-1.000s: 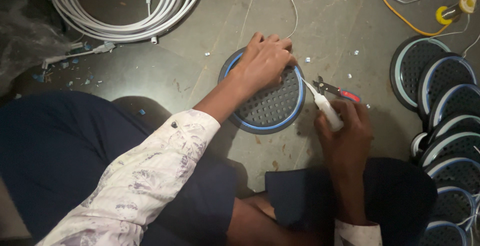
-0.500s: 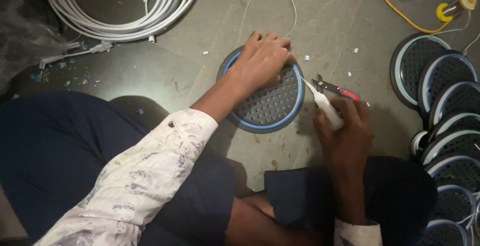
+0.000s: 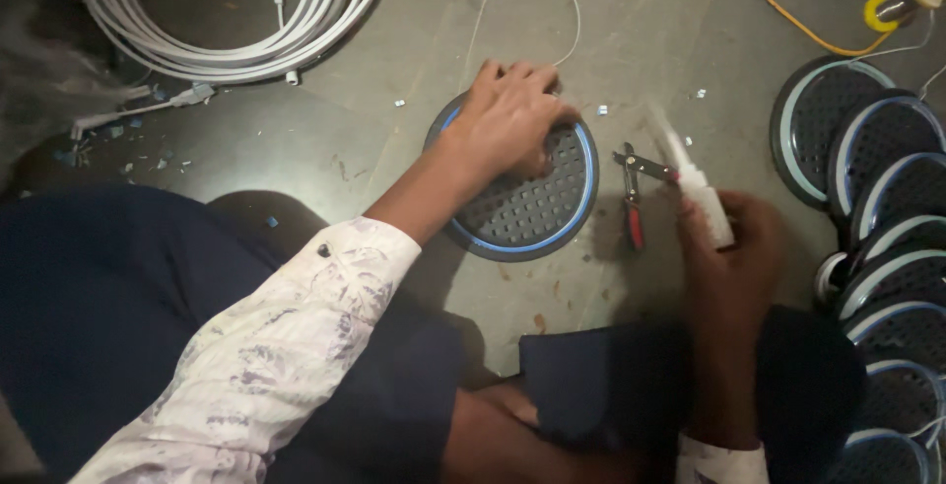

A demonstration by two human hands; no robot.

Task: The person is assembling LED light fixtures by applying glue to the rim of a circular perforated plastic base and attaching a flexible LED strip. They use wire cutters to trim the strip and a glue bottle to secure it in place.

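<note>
My left hand (image 3: 512, 114) lies flat on top of the round dark disc with a dimpled face and a blue rim (image 3: 527, 198), fingers (image 3: 493, 75) spread apart over its upper left edge, palm pressing it down rather than gripping it. The disc sits on the grey stone floor (image 3: 394, 139) in front of my crossed legs, just left of a small pair of red-handled pliers (image 3: 633, 188), which lie loose on the floor between the disc and my other hand. My right hand (image 3: 734, 247) is closed around a slim white tube with a pointed nozzle (image 3: 690, 173), the nozzle aimed up and away from me, held above the floor near the pliers; the picture is blurred here, so I think the tip is clear of the disc but cannot be sure. To my right, a stack of matching dark discs with blue and white rims (image 3: 877, 198) overlaps down the edge of the view. Up at the far left lies a coil of white cable (image 3: 227, 40), and a yellow wire (image 3: 798, 16) runs across the far right corner.
</note>
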